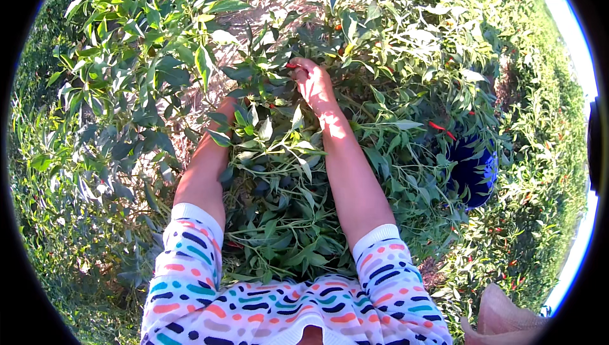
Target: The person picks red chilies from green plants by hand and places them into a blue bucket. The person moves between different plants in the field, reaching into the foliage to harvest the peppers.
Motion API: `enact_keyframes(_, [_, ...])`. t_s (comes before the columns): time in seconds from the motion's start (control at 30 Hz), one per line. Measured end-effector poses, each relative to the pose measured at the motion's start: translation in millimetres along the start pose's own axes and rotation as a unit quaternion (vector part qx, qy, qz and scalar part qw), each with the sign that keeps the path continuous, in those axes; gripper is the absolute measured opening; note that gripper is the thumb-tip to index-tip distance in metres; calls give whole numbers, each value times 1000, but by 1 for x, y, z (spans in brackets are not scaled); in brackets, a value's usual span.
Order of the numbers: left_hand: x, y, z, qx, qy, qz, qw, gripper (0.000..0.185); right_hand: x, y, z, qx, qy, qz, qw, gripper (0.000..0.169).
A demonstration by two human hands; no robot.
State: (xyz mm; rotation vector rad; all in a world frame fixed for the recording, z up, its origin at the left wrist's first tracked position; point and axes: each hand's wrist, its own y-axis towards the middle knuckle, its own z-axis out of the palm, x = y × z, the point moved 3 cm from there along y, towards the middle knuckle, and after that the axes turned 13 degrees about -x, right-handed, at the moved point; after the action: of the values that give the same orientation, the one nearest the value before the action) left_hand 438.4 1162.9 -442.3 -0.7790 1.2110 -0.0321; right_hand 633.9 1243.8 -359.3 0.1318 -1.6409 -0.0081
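Note:
Both my arms reach forward into a leafy chili pepper plant [285, 154]. The fingers of my right hand [311, 78] are closed on a red chili pepper [291, 66], in the upper middle of the view. My left hand [229, 107] is lower and to the left, mostly hidden behind leaves, so its fingers and anything in them cannot be made out. More ripe chilies [437, 126] hang on the foliage to the right of my right forearm.
A blue bucket [476, 178] stands among the plants at the right, partly covered by leaves. Dense pepper plants surround me on both sides. Dry, pale ground [223, 50] shows between stems ahead. A piece of light fabric [504, 311] is at the lower right.

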Motion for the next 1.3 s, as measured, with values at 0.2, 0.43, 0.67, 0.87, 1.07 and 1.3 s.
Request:
enact_keyframes(0.2, [3,0,-4,-13,-24,-23,999,19,-1,1,7,25,-58,-1,998,20])
enact_keyframes(0.43, [3,-4,0,-15,-38,-41,998,20,-25,7,-5,-100,19,128,987,17])
enact_keyframes(0.67, [8,-5,-3,-28,-50,-70,996,21,-19,-6,-3,12,69,264,962,21])
enact_keyframes(0.87, [24,27,-16,-29,-12,-38,999,21,-29,-6,0,25,-131,88,987,11])
enact_keyframes(1.07, [4,12,-12,-22,384,226,895,28,-31,-1,6,-30,128,151,980,13])
enact_keyframes(1.3, [-14,-23,6,52,292,224,928,24,-18,-3,1,-30,172,272,946,17])
